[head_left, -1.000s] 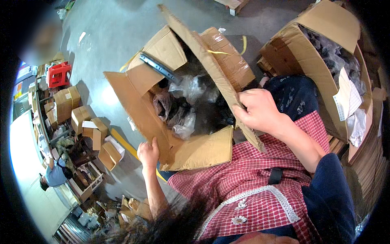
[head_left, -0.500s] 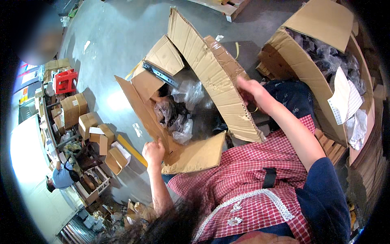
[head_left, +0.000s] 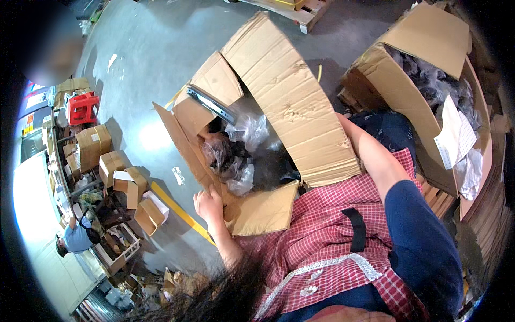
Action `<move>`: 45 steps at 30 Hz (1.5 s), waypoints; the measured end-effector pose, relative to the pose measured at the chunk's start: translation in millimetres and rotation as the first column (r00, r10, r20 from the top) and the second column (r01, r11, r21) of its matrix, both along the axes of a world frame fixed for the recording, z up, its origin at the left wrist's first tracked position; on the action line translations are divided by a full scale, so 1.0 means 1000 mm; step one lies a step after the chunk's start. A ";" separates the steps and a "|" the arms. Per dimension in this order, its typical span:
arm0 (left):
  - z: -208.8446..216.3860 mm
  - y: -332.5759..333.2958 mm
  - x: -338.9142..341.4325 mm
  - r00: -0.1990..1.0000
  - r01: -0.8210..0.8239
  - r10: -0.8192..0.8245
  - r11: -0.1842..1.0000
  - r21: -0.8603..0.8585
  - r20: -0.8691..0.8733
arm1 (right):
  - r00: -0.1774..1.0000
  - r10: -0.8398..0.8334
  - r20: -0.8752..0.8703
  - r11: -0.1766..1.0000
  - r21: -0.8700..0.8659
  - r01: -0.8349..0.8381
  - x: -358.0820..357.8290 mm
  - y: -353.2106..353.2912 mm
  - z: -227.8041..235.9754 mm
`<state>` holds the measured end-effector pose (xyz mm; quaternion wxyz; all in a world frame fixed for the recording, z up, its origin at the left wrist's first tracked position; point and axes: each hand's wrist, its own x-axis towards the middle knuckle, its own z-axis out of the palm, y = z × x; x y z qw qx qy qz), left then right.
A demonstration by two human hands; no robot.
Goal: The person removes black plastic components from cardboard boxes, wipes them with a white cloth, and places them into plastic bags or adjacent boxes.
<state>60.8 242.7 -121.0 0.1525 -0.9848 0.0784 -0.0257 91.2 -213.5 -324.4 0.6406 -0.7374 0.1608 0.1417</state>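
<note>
An open cardboard box stands in front of me with its flaps spread outward. Inside it lie clear plastic bags around dark items that I cannot make out. A metal rail rests slanting across the far left flaps. At the near left corner, the fingers of my left hand are curled closed on the box's edge. My right forearm reaches behind the large raised flap on the right, which hides the right hand and its fingers.
On the right, another open box holds plastic bags, with white sheets over its edge. Small cartons, a red plastic stool and a person are at the left. A pallet stands at the far side.
The large right flap has swung outward to the right and shows more of its face. My right hand has passed out of sight behind it. The left hand stays at the near corner.
</note>
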 end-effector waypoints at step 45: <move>-0.038 0.045 -0.006 0.981 -0.189 0.164 0.912 -0.363 -0.099 | 0.811 0.580 -0.083 0.790 0.298 -0.535 0.129 0.003 -0.093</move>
